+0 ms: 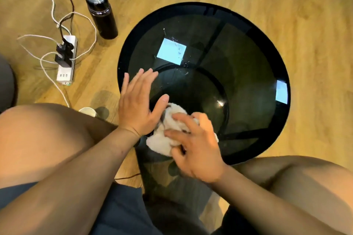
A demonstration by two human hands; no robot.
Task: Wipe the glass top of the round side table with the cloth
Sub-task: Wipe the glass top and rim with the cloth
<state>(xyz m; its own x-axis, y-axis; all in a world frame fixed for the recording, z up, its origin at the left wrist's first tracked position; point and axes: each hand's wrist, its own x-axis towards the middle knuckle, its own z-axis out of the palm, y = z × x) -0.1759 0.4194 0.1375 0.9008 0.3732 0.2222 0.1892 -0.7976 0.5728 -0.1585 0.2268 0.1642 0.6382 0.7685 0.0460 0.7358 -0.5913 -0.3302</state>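
Pressing a crumpled white cloth (164, 139) onto the dark glass bench (238, 63) with the right hand (196, 150).

The right hand's fingers (181, 118) are clenched over the cloth, which lies bunched on the near-left part of the glass, close to the rim. The left hand (137, 103) lies flat and released on the glass just beside it, fingers spread, its thumb touching the cloth's upper edge. 2 pale rectangular reflections show on the glass, with a few water drops near the larger one. On the wooden floor (305, 15) to the left stand a black bottle (102, 15) and a white power strip (66, 61) with black plugs and tangled cables. The person's bare knees frame the bench on either side.
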